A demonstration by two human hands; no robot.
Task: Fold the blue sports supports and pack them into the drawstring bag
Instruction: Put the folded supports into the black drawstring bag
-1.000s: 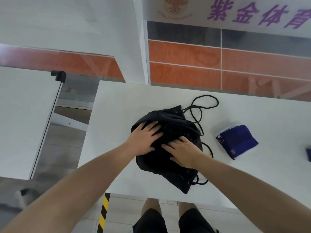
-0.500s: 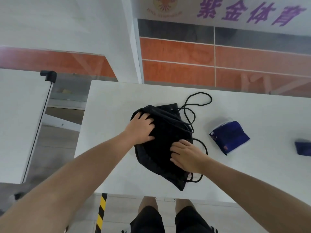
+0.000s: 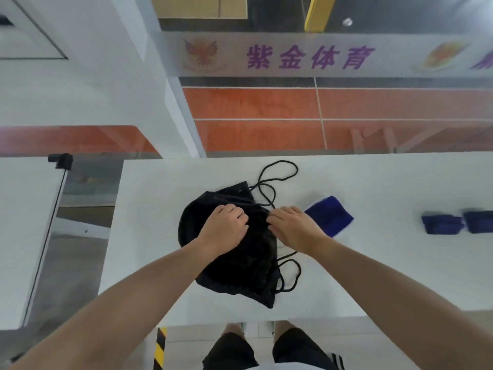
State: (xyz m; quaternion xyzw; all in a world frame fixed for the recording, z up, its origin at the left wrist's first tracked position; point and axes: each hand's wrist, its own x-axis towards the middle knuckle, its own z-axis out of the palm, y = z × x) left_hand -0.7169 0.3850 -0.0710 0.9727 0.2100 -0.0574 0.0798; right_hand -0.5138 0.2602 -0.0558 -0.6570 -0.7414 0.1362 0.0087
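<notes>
Clutches black fabric drawstring bag point(image 3: 240, 271) on white table point(image 3: 160, 196), left hand point(image 3: 226, 228) and right hand point(image 3: 296, 226) both curled into cloth. Has folded blue fabric sports support point(image 3: 334, 215) just beside right hand, two more blue supports point(image 3: 442, 223) farther right.

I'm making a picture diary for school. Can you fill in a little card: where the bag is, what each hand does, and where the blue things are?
bag: black drawstring bag lying on the white table
cords: looped loose on the table beside the bag
left grip: fingers curled, holding the bag's cloth
right grip: fingers curled at the bag's right edge, holding the cloth
near blue support: folded, just right of the right grip
far blue supports: side by side, farther right
packed: three supports lie outside the bag
</notes>
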